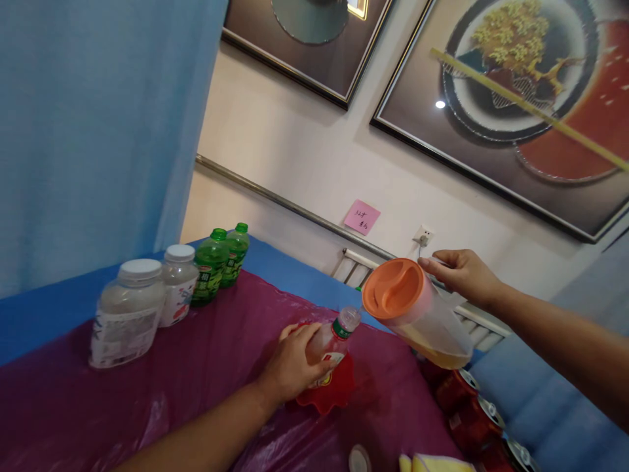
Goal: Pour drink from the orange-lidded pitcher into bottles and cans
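My left hand (pixel 289 360) is wrapped round a clear plastic bottle (pixel 334 341) with a green band at its neck. The bottle leans a little and its mouth is uncapped. Under it lies a red scalloped dish (pixel 339 387). My right hand (pixel 459 275) grips the handle of a translucent pitcher (pixel 432 328) with an orange lid (pixel 393 288). Tilted to the left, the pitcher has its lid end close to the bottle's mouth. Some pale yellow-brown liquid shows along its lower side. I cannot tell clearly whether a stream is running between them.
White-capped jars (pixel 130 314) and green bottles (pixel 211 265) stand in a row at the left. Several red cans (pixel 474 419) line the right edge. A yellow cloth (pixel 437 463) and a round lid (pixel 359 459) lie at the front. Purple plastic sheeting (pixel 206 367) covers the table.
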The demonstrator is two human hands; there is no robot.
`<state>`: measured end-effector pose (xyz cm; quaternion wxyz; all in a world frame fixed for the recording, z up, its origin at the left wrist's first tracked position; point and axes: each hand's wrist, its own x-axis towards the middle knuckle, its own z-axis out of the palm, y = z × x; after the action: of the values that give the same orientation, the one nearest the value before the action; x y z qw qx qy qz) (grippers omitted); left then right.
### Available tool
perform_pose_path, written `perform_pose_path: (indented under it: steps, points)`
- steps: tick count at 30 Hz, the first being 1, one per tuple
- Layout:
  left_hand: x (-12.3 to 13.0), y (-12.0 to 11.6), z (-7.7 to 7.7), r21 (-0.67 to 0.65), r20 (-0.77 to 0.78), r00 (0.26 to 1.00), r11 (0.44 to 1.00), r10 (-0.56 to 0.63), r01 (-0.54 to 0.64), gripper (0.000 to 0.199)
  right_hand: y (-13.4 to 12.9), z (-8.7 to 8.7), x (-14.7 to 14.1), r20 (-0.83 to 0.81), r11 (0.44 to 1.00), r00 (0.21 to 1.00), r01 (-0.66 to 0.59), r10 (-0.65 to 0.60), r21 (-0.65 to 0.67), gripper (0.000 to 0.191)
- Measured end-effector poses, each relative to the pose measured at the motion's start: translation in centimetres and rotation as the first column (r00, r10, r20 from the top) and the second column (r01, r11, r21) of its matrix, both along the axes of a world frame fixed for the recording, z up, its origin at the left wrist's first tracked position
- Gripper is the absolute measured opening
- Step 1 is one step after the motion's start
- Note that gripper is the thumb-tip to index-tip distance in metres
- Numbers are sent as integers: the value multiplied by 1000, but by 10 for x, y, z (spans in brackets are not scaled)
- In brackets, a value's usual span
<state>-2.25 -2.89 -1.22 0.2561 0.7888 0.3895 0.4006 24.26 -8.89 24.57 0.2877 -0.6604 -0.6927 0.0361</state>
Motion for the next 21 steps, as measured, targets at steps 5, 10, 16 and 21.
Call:
perform_pose_path:
  steps: [5, 10, 16, 21]
  points:
    - [0, 0, 0, -5, 1, 1000, 1000, -3, 3, 63, 1, -1, 0, -10, 1000, 1000, 0, 0, -8, 59]
    - [-1, 1, 0, -4, 0, 1000, 1000, -2, 2, 65, 0, 0, -1, 2, 1000, 1000, 3, -3, -3, 61]
    - [-1, 0, 0, 17, 6, 1000, 1000, -9, 9, 64, -1, 2, -1, 5, 1000, 1000, 0, 0, -4, 61]
    - [-1, -1, 1, 25, 20, 1000, 1000, 1, -2, 62, -1, 2, -1, 3, 1000, 1000, 0, 0, 6, 62]
